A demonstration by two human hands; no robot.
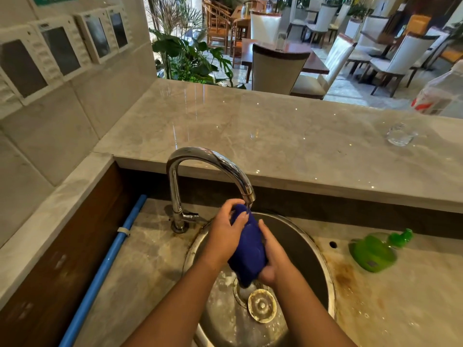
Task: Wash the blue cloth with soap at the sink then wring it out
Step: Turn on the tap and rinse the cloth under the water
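I have the blue cloth (248,249) bunched between both hands over the round steel sink (323,266), its top end right under the faucet (210,166) spout. My left hand (225,236) wraps the far end, fingers closed around it; my right hand (274,256) clasps the near side. A green soap bottle (375,251) lies on the counter to the right.

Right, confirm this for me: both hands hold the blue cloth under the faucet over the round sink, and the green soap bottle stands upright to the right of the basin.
One detail is wrong. In the head view the green soap bottle lies on its side on the counter to the right of the basin, not upright. The rest holds: left hand and right hand hold the blue cloth under the faucet over the round sink.
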